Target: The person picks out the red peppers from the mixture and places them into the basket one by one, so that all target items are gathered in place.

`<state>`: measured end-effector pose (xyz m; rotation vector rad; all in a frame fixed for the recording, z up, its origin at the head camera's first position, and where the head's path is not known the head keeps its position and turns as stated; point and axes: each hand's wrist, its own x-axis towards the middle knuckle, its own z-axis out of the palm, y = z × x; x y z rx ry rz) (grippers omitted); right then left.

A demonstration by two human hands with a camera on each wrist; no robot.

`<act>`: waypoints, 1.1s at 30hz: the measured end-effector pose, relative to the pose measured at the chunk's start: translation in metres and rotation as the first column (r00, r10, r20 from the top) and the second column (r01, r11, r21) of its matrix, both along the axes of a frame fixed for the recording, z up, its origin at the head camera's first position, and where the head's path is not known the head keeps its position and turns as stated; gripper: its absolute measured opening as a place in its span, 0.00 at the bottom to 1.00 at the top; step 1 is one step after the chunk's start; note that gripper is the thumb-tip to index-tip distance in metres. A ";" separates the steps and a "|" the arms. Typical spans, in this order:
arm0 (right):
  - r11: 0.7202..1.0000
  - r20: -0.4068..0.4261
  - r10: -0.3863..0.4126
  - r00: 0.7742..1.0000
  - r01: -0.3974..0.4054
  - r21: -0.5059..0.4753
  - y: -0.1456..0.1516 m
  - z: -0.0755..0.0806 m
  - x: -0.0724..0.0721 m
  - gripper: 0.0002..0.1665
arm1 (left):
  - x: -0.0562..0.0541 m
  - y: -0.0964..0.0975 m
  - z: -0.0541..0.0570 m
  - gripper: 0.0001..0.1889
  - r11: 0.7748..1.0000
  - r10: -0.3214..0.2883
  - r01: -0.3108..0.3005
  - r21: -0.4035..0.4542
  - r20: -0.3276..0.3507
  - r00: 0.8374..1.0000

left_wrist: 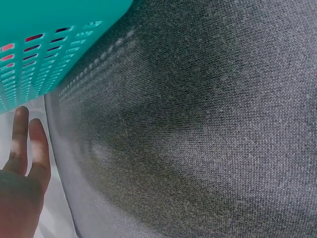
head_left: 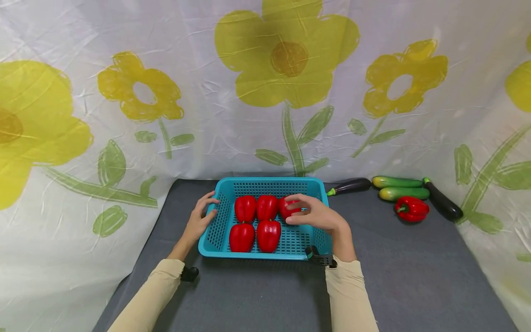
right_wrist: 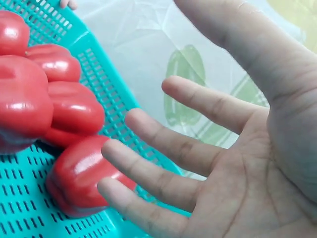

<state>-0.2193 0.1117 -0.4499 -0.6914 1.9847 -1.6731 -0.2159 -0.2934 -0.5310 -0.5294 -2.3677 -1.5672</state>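
Several red bell peppers (head_left: 268, 236) lie in two rows inside a blue plastic basket (head_left: 265, 256). My right hand (head_left: 317, 214) hovers over the basket's right half, fingers spread and slightly bent, palm bare in the right wrist view. Closest to its fingertips is the back-row right pepper (right_wrist: 81, 181), partly hidden by the fingers. On the basket's left side, my left hand (head_left: 200, 220) rests at the rim with loosely bent fingers. The left wrist view shows two of its fingers (left_wrist: 39, 148) beside the perforated basket wall (left_wrist: 44, 54); whether they touch it I cannot tell.
Right of the basket lie an eggplant (head_left: 352, 185), two green-yellow cucumbers (head_left: 403, 193), another red bell pepper (head_left: 411, 209) and a second eggplant (head_left: 443, 199). A grey cloth (head_left: 257, 295) covers the table. Behind it hangs a flower-printed curtain (head_left: 199, 92).
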 end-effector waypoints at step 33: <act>0.936 -0.010 -0.253 0.968 0.241 -0.257 0.039 -0.010 0.014 0.18 | 0.015 0.013 0.032 0.13 1.000 -0.005 0.005 0.014 0.033 0.999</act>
